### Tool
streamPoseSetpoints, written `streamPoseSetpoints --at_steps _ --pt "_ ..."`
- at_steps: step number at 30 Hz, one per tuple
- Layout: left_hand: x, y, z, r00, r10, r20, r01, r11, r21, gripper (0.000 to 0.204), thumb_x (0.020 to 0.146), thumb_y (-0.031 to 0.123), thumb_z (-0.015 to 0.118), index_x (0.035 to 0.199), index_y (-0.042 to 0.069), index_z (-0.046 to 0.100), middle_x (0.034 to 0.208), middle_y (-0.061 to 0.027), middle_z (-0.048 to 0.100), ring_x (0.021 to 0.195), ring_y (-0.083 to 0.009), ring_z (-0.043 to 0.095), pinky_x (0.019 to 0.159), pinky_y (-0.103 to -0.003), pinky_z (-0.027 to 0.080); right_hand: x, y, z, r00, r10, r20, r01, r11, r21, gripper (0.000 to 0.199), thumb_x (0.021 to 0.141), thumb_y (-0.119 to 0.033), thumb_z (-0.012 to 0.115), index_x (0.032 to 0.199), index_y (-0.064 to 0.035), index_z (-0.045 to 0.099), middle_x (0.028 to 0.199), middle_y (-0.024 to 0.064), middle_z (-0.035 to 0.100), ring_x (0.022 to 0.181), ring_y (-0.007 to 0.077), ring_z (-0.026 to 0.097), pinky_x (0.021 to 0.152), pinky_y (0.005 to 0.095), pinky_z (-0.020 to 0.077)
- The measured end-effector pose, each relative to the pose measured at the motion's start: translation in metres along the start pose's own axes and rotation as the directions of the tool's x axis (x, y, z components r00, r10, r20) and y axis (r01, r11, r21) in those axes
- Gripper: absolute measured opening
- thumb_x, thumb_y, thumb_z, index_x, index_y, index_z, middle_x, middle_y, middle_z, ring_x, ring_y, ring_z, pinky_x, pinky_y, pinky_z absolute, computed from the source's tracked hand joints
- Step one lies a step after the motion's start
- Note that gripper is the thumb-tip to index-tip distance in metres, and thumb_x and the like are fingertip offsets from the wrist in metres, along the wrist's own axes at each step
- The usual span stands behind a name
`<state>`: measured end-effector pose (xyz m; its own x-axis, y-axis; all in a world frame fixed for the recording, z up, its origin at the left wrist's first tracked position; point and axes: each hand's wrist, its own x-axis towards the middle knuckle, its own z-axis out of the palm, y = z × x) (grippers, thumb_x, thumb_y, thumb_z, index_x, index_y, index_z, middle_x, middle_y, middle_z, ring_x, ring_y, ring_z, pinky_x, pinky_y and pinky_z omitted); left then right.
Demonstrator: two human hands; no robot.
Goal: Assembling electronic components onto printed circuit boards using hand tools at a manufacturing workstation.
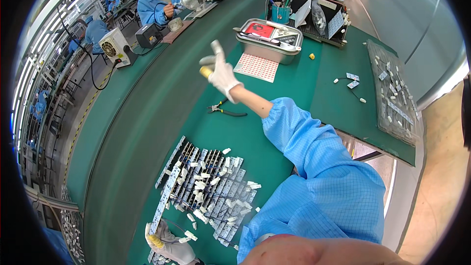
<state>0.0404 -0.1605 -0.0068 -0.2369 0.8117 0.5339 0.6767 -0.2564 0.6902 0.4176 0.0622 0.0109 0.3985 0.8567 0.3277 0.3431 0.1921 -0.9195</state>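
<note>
My left hand (172, 246), in a white glove with a yellow fingertip cover, grips the lower end of a long, narrow white circuit board strip (166, 197). The strip stands tilted at the left side of a pile of similar boards (211, 181) with dark wires and white connectors. My right hand (220, 71), gloved the same way, reaches out over the green table, fingers apart and holding nothing. Wire cutters (226, 110) with dark and yellow-green handles lie just below it. To its right is a white sheet (257, 66) with rows of small red marks.
A lidded metal box (270, 44) sits behind the sheet; a small yellow cap (312, 56) lies beside it. At right, a clear plastic tray (392, 91) holds wired boards. A dark conveyor belt (147, 132) runs along the left. Across it, a person in blue (159, 2) works.
</note>
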Motion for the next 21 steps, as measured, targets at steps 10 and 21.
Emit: streamPoseSetpoints --at_steps 10,21 --pt "-0.007 -0.022 0.005 0.926 -0.367 0.093 0.341 0.703 -0.623 0.045 0.097 0.037 0.038 0.117 -0.002 0.044 0.104 -0.0161 0.058 0.096 -0.0199 0.059 0.087 -0.027 0.046 -0.088 -0.036 0.033 0.407 -0.287 0.867 -0.106 0.928 0.357 0.095 0.076 -0.075 0.039 0.132 0.0012 0.03 0.068 0.0092 0.061 0.04 0.0104 0.05 0.043 0.0232 0.044" --pt "0.007 0.018 -0.007 0.939 0.328 0.104 -0.341 0.848 0.405 0.017 0.081 0.007 0.056 0.096 0.001 0.058 0.093 -0.018 0.059 0.088 -0.0358 0.056 0.077 -0.043 0.045 -0.121 -0.044 0.031 0.295 -0.541 0.788 -0.386 0.687 0.616 0.079 0.084 -0.065 0.04 0.12 0.0051 0.045 0.07 0.0088 0.061 0.04 0.0054 0.043 0.041 0.0184 0.0351"
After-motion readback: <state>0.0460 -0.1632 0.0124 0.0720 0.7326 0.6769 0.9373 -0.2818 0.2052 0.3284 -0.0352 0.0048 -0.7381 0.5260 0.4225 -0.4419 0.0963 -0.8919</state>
